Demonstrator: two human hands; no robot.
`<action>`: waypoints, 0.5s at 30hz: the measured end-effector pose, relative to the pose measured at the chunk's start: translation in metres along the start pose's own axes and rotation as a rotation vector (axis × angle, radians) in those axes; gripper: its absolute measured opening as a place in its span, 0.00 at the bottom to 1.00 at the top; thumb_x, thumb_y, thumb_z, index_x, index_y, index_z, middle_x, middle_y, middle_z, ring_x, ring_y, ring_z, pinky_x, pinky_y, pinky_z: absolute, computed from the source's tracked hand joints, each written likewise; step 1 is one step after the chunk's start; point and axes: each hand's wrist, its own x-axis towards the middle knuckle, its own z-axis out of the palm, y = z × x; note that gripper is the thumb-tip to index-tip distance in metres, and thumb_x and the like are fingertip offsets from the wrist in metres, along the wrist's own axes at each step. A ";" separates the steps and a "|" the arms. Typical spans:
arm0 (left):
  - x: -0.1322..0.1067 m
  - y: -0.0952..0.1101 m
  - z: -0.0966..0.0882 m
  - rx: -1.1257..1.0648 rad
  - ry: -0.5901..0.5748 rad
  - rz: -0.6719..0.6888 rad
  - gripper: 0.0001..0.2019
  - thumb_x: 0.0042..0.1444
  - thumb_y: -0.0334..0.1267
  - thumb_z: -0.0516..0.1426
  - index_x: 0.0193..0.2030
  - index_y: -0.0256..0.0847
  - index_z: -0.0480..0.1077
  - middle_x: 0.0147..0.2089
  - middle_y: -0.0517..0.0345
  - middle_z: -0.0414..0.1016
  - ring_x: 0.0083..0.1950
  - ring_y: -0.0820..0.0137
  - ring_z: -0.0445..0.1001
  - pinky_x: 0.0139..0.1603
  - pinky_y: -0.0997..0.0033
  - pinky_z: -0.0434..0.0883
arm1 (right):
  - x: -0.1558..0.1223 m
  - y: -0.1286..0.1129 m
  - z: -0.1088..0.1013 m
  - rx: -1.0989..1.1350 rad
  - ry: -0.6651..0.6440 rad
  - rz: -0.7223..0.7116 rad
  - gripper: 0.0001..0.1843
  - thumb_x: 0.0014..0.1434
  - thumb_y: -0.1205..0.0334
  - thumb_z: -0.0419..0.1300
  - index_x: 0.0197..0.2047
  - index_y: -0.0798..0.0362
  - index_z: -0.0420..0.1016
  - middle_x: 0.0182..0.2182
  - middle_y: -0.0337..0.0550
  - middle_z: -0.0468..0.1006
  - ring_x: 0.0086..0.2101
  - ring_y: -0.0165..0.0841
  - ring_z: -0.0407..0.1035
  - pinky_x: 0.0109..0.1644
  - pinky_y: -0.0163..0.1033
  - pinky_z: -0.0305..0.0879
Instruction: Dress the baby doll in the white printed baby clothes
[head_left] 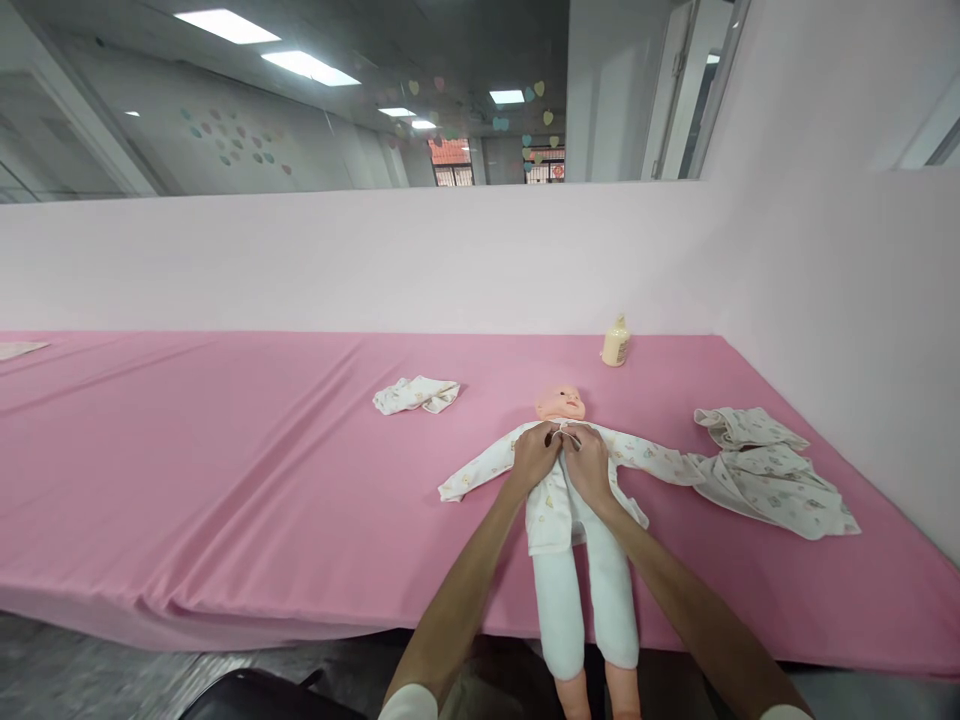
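A baby doll [561,403] lies on its back, its legs reaching over the front edge of the table. It wears a white patterned long-sleeved shirt [551,515] with the sleeves spread to both sides and the front partly parted, over a plain white body and legs. Just below the doll's chin, my left hand [535,455] is closed in a pinch on the shirt's neckline. Close beside it, my right hand [587,462] pinches the neckline from the other side. A thin white strip, perhaps a tie, curves between the fingertips; its ends are hidden.
Pink cloth [262,470] covers the table. A folded patterned cloth [417,394] lies left of the doll's head, and more crumpled patterned clothing [772,485] lies at the right sleeve. Near the back wall stands a cream bottle [616,343]. A black chair [262,697] is below the front edge.
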 end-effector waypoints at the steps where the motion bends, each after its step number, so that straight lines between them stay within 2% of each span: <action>1: 0.000 -0.001 0.000 -0.037 -0.002 0.012 0.13 0.60 0.36 0.48 0.36 0.44 0.74 0.38 0.61 0.79 0.40 0.70 0.74 0.41 0.72 0.65 | 0.000 0.001 0.000 -0.009 0.000 -0.020 0.15 0.58 0.65 0.49 0.37 0.54 0.78 0.41 0.48 0.80 0.43 0.39 0.71 0.52 0.44 0.63; 7: 0.006 -0.007 0.002 -0.183 0.007 0.000 0.16 0.61 0.42 0.47 0.29 0.40 0.71 0.28 0.60 0.73 0.32 0.71 0.69 0.34 0.73 0.64 | -0.003 0.005 0.003 -0.044 0.003 -0.104 0.16 0.59 0.67 0.48 0.37 0.55 0.78 0.41 0.50 0.79 0.45 0.39 0.69 0.53 0.44 0.64; 12: 0.008 -0.004 0.002 -0.210 0.018 -0.069 0.14 0.60 0.41 0.48 0.29 0.39 0.69 0.28 0.61 0.72 0.32 0.72 0.68 0.34 0.74 0.63 | -0.005 0.005 0.002 -0.036 -0.045 -0.108 0.15 0.58 0.67 0.48 0.37 0.55 0.76 0.41 0.49 0.78 0.45 0.38 0.68 0.53 0.43 0.64; 15: 0.007 -0.002 0.002 -0.176 0.030 -0.090 0.13 0.60 0.39 0.48 0.30 0.40 0.69 0.30 0.60 0.74 0.33 0.71 0.70 0.35 0.73 0.63 | -0.007 0.003 0.000 -0.038 -0.046 -0.046 0.15 0.59 0.63 0.50 0.45 0.56 0.74 0.42 0.50 0.77 0.45 0.39 0.68 0.52 0.45 0.63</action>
